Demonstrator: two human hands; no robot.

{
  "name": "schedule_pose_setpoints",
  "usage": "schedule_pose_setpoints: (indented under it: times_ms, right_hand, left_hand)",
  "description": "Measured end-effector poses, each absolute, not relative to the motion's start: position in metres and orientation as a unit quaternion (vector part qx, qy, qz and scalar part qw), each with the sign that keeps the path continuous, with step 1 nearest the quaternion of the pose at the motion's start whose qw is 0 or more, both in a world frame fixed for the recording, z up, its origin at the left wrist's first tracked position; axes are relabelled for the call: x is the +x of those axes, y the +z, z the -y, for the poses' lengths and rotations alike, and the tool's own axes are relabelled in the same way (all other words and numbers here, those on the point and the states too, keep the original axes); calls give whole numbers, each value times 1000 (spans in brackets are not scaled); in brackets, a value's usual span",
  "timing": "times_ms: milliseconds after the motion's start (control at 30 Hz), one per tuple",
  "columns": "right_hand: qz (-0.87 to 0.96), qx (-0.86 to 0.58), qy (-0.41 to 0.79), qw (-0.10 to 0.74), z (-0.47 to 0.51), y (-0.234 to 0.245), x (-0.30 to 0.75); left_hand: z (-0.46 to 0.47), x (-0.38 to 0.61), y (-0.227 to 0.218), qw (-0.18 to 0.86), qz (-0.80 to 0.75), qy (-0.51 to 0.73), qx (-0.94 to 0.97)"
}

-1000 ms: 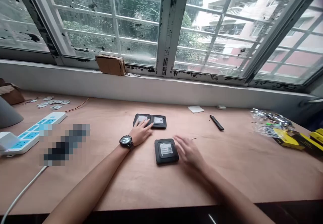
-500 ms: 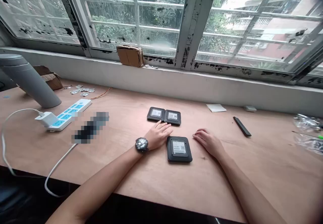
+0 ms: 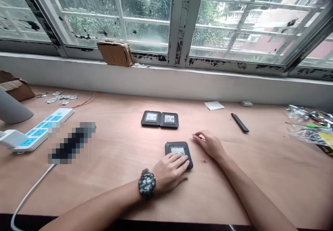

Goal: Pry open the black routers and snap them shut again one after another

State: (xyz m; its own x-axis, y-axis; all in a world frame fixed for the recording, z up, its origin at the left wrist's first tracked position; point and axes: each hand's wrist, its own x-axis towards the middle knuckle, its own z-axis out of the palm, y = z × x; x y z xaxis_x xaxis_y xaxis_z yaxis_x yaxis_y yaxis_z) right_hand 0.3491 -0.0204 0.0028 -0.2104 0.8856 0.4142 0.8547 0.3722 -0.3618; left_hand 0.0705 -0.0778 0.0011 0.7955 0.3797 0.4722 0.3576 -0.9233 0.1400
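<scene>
1. The left hand (image 3: 170, 172) lay flat and loosely spread on the near half of a black square device (image 3: 179, 147), with the fingers covering part of its white label. It was not gripping the edges.
2. The right hand (image 3: 210, 145) hovered just off the device at its 2 o'clock, with thumb and forefinger pinched on what looked like a small metal piece (image 3: 194, 135), too tiny to identify.
3. The device lay label-up on the plywood desk (image 3: 117, 193), and two matching devices (image 3: 160, 119) sat side by side, touching, at its 11 o'clock.
4. It looked light, stiff and plastic, with a smooth casing that might slip, so its rounded edges seemed the best place to take hold.
5. Nearly square, it had no clear long axis; its top edge pointed roughly to 12 o'clock, turned slightly clockwise.
6. A black bar (image 3: 239, 122) lay further off at 2 o'clock, and a power strip (image 3: 39, 130) lay well away at 10 o'clock.
</scene>
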Motion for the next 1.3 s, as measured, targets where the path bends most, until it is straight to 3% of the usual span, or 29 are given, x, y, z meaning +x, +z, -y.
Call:
schedule_pose_setpoints:
  times_ms: [167,433,733,1167,1300]
  right_hand:
    - [729,-571,14,377,29,10,342]
    - [641,-559,126,511,36,15,331]
    - [564,-470,230,639,46,17,310]
    - [596,-429,263,626,53,5,280]
    - [638,-445,231,584,55,13,282]
  left_hand:
    - [41,40,5,121,-142,231,955]
    - [12,-7,21,243,-276,217,904]
    - [34,33,7,241,-263,198,913]
    - [34,30,9,247,-249,183,918]
    - [33,29,8,248,-242,190,918]
